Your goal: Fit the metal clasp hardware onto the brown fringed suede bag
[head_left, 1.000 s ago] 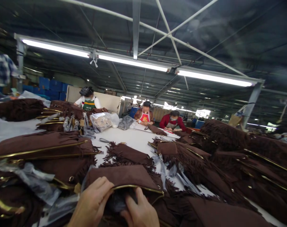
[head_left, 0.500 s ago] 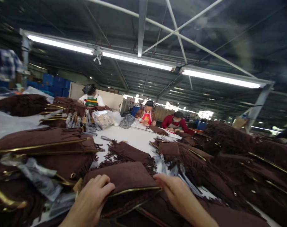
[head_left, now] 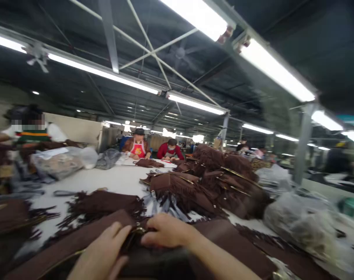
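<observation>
I see both hands on a brown bag [head_left: 77, 243] lying at the near edge of the white table [head_left: 106, 179]. My left hand [head_left: 102, 254] presses on it with the thumb at its gold trim [head_left: 138, 230]; my right hand [head_left: 165, 231] pinches the bag just beside that trim. More fringed bags [head_left: 212, 182] pile up to the right, and a plastic sack [head_left: 305, 223] sits beyond. Blur hides finer detail.
</observation>
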The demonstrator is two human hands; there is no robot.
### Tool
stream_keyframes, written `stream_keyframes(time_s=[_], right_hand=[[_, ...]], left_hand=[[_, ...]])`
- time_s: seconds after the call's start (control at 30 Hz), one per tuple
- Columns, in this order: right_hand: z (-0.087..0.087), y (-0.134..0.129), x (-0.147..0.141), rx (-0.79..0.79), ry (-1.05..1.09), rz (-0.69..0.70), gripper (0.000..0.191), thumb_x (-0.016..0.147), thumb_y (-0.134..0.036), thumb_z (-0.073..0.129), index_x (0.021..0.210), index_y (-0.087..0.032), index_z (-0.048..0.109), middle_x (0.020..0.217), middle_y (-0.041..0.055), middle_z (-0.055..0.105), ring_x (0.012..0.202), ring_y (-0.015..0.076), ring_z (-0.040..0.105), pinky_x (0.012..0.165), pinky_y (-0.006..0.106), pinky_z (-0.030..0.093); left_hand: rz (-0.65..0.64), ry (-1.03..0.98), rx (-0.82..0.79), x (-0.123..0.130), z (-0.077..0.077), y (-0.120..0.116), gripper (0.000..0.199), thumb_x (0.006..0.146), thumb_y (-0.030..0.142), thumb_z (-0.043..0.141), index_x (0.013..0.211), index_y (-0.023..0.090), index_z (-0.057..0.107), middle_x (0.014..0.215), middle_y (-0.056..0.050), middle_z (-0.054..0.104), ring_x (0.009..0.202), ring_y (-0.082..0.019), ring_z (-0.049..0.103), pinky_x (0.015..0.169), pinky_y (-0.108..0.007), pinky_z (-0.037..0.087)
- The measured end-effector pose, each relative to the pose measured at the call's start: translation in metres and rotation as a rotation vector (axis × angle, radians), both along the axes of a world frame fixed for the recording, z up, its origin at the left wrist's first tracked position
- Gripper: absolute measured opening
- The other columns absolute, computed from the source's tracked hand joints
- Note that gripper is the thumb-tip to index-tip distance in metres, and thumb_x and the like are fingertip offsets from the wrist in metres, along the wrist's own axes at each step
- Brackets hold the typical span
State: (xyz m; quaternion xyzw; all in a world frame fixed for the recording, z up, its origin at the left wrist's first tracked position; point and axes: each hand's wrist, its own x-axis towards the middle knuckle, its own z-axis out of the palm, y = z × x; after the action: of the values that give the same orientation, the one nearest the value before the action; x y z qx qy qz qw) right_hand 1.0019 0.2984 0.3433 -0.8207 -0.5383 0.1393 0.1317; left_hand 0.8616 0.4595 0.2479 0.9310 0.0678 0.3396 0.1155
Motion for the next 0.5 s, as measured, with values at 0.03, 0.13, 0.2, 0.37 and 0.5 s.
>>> stream_keyframes(time_s=[0.03, 0.13, 0.2, 0.37, 0.5], right_hand=[[0.002, -0.008, -0.009, 0.012, 0.105, 0.025, 0.026, 0.084, -0.036, 0.061, 0.066, -0.017, 0.06, 0.062, 0.0015, 0.064, 0.066, 0.0193, 0.066, 0.061, 0.025, 0.051], [0.0, -0.032, -0.019, -0.007, 0.397, 0.117, 0.024, 0.083, -0.035, 0.05, 0.069, -0.017, 0.056, 0.063, -0.0002, 0.061, 0.054, 0.0117, 0.06, 0.048, 0.017, 0.044], [-0.003, -0.043, -0.014, 0.003, 0.623, 0.084, 0.031, 0.084, -0.043, 0.046, 0.078, -0.016, 0.059, 0.071, 0.0036, 0.065, 0.06, 0.014, 0.066, 0.048, 0.019, 0.048], [-0.018, -0.041, -0.003, 0.224, 0.769, -0.172, 0.055, 0.071, -0.067, 0.064, 0.089, -0.017, 0.053, 0.085, 0.004, 0.063, 0.07, 0.0169, 0.069, 0.05, 0.022, 0.054], [-0.043, -0.015, -0.014, 0.226, 0.72, -0.137, 0.061, 0.068, -0.077, 0.06, 0.086, -0.019, 0.049, 0.071, -0.001, 0.059, 0.057, 0.0142, 0.066, 0.043, 0.019, 0.05]], left_hand=[[-0.012, 0.1, -0.038, 0.005, 0.012, -0.016, 0.05, 0.076, 0.02, 0.053, 0.125, 0.025, 0.062, 0.125, -0.008, 0.065, 0.112, -0.026, 0.063, 0.095, -0.032, 0.049], [-0.012, 0.303, -0.149, 0.021, 0.031, -0.051, 0.032, 0.071, 0.013, 0.056, 0.099, 0.02, 0.068, 0.104, -0.008, 0.067, 0.089, -0.024, 0.066, 0.077, -0.029, 0.05], [-0.017, 0.323, -0.235, 0.027, 0.03, -0.06, 0.019, 0.073, 0.012, 0.054, 0.086, 0.018, 0.067, 0.095, -0.008, 0.066, 0.081, -0.022, 0.064, 0.071, -0.027, 0.046], [-0.133, 0.018, -0.589, 0.015, 0.017, -0.055, 0.018, 0.068, 0.005, 0.056, 0.078, 0.016, 0.067, 0.076, -0.002, 0.064, 0.074, -0.016, 0.059, 0.067, -0.023, 0.04], [-0.186, -0.107, -0.692, 0.006, 0.018, -0.056, 0.013, 0.071, 0.009, 0.056, 0.078, 0.017, 0.063, 0.071, 0.001, 0.064, 0.067, -0.014, 0.056, 0.06, -0.022, 0.037]])
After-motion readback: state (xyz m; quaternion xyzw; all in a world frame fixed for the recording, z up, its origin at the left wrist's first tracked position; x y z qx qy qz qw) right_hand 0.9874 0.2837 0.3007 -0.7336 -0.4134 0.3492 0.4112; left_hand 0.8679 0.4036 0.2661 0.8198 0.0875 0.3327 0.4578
